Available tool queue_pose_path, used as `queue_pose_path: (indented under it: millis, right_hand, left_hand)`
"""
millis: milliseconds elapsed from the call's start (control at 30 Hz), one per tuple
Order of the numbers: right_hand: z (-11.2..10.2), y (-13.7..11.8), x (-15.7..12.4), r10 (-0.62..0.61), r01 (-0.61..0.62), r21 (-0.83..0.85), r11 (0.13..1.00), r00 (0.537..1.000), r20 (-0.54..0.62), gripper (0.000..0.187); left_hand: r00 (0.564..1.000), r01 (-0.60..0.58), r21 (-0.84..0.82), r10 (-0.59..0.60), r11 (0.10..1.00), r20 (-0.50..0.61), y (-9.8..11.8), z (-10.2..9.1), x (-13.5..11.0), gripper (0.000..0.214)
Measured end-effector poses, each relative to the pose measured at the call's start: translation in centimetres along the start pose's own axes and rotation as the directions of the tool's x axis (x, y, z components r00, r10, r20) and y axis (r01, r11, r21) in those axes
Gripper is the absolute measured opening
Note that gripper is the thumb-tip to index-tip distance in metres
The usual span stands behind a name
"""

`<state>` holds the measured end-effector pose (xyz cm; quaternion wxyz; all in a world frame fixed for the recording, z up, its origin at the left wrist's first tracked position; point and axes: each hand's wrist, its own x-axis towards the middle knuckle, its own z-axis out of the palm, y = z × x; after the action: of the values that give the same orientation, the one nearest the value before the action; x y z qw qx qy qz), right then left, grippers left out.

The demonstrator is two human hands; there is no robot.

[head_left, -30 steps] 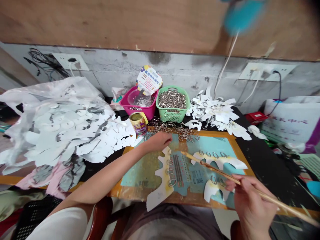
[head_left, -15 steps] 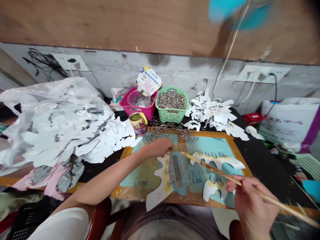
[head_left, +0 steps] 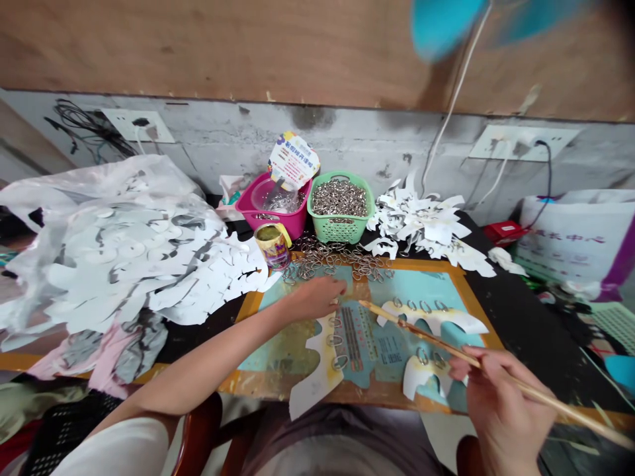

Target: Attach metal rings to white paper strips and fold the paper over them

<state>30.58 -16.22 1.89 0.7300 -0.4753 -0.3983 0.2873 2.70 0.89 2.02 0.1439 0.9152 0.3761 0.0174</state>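
My left hand [head_left: 317, 297] rests knuckles-up on the teal mat [head_left: 288, 337], its fingers curled at the top end of a white scalloped paper strip [head_left: 322, 363] that carries several metal rings; what the fingers pinch is hidden. My right hand [head_left: 501, 403] grips a long wooden stick [head_left: 446, 347], whose tip lies near the top of the ring strip. Two smaller white cut-outs with rings, the upper cut-out [head_left: 436, 317] and the lower cut-out [head_left: 424, 373], lie under the stick. Loose metal rings [head_left: 337, 261] are scattered just beyond my left hand.
A green basket [head_left: 341, 211] full of rings and a pink basket [head_left: 275, 208] stand at the back. A small glue tin [head_left: 272, 243] sits beside them. White paper cut-outs are heaped at left [head_left: 124, 258] and back right [head_left: 426, 228]. Bags crowd the right edge.
My left hand has shifted a little right and down onto the top end of the ring strip. My right hand and the stick have barely moved.
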Motion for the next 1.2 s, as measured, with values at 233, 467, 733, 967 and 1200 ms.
queue_pose_path:
  millis: [233,467,733,967,1200]
  right_hand:
    - [-0.1,0.1,0.0,-0.001,0.001,0.001,1.0,1.0,-0.01,0.012]
    - [0.1,0.2,0.0,0.005,-0.005,0.007,1.0,1.0,-0.006,0.012]
    - [2.7,-1.9,2.6,-0.047,0.047,0.011,0.999,0.998,0.03,0.015]
    - [13.9,-3.8,9.6,-0.178,0.159,0.084,0.984,0.921,0.345,0.019]
    - [28.0,-1.0,11.7,-0.147,0.286,-0.088,0.954,0.704,0.695,0.022]
  left_hand:
    - [0.998,-0.055,-0.069,0.057,0.996,0.028,-0.2,-0.5,-0.6,0.023]
    - [0.991,-0.131,-0.183,0.133,0.974,-0.004,-0.7,-0.5,-0.5,0.022]
    - [0.966,-0.071,-0.205,0.017,0.976,-0.256,-2.0,0.6,-4.2,0.018]
    - [0.855,0.378,0.045,-0.33,0.925,-0.4,-8.7,0.6,-13.1,0.025]
    - [0.856,0.497,0.259,-0.419,0.828,-0.303,-11.2,0.0,-18.0,0.029]
